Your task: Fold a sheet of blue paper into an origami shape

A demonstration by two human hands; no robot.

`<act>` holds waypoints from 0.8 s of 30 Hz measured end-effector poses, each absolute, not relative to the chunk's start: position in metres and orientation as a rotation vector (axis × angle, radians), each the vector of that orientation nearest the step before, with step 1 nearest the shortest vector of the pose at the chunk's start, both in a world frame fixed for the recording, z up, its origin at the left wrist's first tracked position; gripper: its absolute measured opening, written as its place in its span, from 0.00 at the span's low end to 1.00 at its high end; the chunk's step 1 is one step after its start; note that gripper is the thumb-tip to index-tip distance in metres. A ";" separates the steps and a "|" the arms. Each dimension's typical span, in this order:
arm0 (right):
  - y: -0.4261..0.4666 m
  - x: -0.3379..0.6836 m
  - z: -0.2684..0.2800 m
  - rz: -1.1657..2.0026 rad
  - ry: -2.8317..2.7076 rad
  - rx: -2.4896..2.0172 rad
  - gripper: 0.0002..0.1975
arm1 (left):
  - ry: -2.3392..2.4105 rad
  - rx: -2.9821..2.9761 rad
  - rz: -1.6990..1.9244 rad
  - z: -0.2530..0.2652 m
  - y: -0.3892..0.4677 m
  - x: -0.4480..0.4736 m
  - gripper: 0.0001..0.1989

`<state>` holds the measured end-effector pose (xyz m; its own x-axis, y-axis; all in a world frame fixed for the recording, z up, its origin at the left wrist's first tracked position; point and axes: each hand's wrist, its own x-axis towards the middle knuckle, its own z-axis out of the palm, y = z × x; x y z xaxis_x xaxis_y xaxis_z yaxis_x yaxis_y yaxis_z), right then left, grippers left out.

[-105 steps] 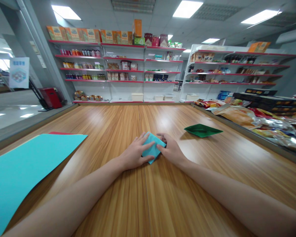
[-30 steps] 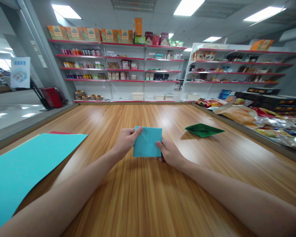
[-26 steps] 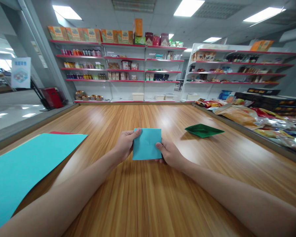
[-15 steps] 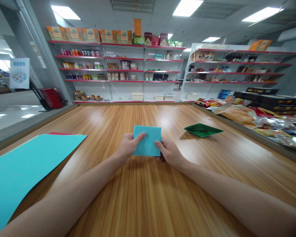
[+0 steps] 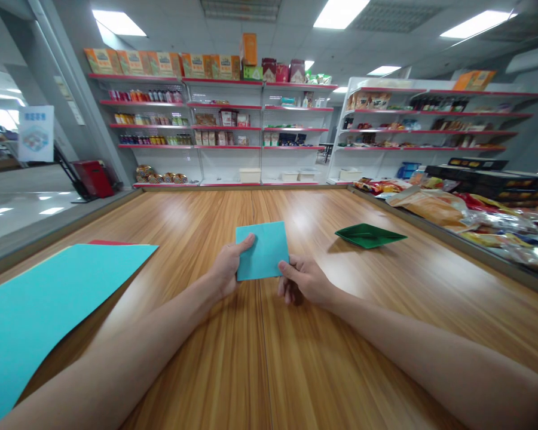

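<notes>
A small folded sheet of light-blue paper is held up above the wooden table, slightly tilted. My left hand grips its left edge, thumb on the face and fingers hidden behind. At the lower right corner my right hand pinches the paper between thumb and forefinger; its other fingers curl below. To the right, a folded green paper boat rests on the table. Large light-blue sheets lie at the left, with a bit of red paper showing beneath them.
The wooden table has a raised edge. Beyond its right side are packaged snacks and black boxes. Shelves with goods stand behind the table. A sign and a red box are at the far left.
The folded blue paper has shifted a little left and up and tilted. The fingers of my right hand have loosened below its corner. The green paper has stayed put.
</notes>
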<state>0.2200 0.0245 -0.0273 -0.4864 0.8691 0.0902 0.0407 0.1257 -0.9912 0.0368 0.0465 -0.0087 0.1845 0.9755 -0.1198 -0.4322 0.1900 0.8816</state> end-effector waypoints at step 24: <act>-0.036 0.186 -0.008 0.574 -2.472 -0.803 0.18 | 1.293 1.255 1.546 0.003 0.036 0.041 0.28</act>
<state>0.1855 -0.0363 -0.0077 -0.7154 0.6281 0.3062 0.4289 0.7406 -0.5172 0.0414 0.0357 0.0031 -0.2393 0.9471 0.2138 0.0432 -0.2096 0.9768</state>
